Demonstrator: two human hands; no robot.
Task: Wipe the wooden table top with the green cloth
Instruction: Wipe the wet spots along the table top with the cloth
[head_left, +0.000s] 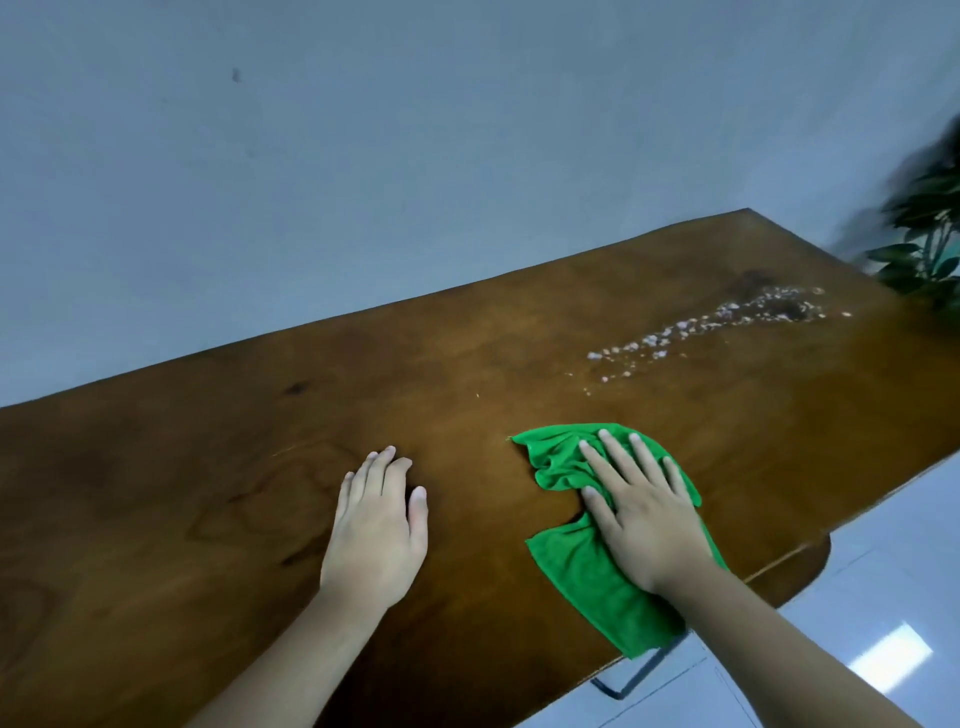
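1. Green microfibre cloth (582, 571), crumpled, lies on the brown wooden worktop (208, 493) near its right front edge; one corner hangs slightly past that edge.
2. Right hand (644, 525) lies flat on top of the cloth, palm down, fingers spread and extended, pressing on it rather than gripping. Cloth shows beyond the fingertips, to the left of the thumb and below the wrist.
3. Left hand (376, 530) rests palm down on bare wood, just left of the cloth and not touching it; fingers straight and held together, holding nothing.
4. Scattered pale crumbs (727, 325) lie in a diagonal trail on the worktop, beyond the cloth toward the far right corner, well apart from both hands. A darker stain sits among the crumbs at the far end of the trail.
5. Nothing stands on the wood between the cloth and the crumbs.
6. Dark green leafy plant (930, 234) stands at the right edge of view, partly cut off and blurred.
7. Plain blue-grey wall (363, 156) lies behind the worktop; pale glossy floor (857, 623) lies to the lower right.
8. A dark metal piece (631, 675) below the worktop edge is partly hidden; what it is cannot be told.
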